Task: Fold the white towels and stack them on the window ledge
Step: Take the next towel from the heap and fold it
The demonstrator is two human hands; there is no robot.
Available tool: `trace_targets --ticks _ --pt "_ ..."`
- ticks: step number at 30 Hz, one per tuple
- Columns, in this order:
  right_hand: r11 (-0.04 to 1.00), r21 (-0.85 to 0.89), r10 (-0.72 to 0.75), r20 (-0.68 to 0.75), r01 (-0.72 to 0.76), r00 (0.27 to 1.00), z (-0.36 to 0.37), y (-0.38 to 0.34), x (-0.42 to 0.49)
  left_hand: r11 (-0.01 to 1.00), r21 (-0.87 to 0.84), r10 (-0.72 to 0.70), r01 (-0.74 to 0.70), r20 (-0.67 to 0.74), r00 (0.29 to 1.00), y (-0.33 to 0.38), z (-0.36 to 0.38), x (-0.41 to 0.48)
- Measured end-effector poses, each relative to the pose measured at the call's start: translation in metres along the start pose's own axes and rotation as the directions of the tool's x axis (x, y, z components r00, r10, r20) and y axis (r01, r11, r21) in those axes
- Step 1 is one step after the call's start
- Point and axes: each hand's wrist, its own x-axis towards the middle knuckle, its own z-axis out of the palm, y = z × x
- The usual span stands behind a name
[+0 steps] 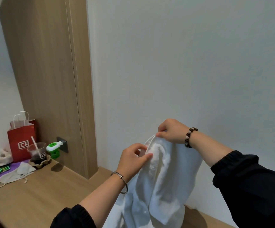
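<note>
Both hands pinch white towel (164, 180) top edge, right hand (170, 131) higher, left hand (133, 157) at its 7 o'clock; towel hangs long-axis vertical over wooden ledge (39, 193).

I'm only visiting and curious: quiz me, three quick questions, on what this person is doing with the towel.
1. True or false: the white towel lies folded flat on the wooden ledge.
2. What stands next to the red paper bag? A) plastic cup with straw B) kettle C) vase
3. Which hand pinches the towel higher up?
Key: 1 false, it hangs, held up; 2 A; 3 right hand, the left hand pinches lower.
</note>
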Motion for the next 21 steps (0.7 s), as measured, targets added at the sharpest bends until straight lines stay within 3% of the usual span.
trace_targets --ticks 5,10,15,21 --pt "0.997 -0.070 -0.023 0.027 0.025 0.999 -0.001 0.005 -0.001 1.000 -0.009 -0.025 0.025 0.015 1.000 0.001 -0.004 0.005" --pt "0.988 -0.140 -0.059 0.091 0.071 0.994 -0.004 0.008 -0.002 0.999 -0.040 -0.030 0.036 0.124 0.992 0.004 -0.011 0.010" --pt "0.994 -0.082 -0.052 0.200 0.070 0.979 -0.004 0.014 -0.008 0.997 -0.035 -0.057 0.071 0.304 0.951 0.006 -0.021 0.014" --pt "0.994 -0.089 -0.022 0.414 0.065 0.910 0.002 0.007 -0.013 0.995 -0.075 -0.046 0.070 0.280 0.959 0.011 -0.016 0.012"
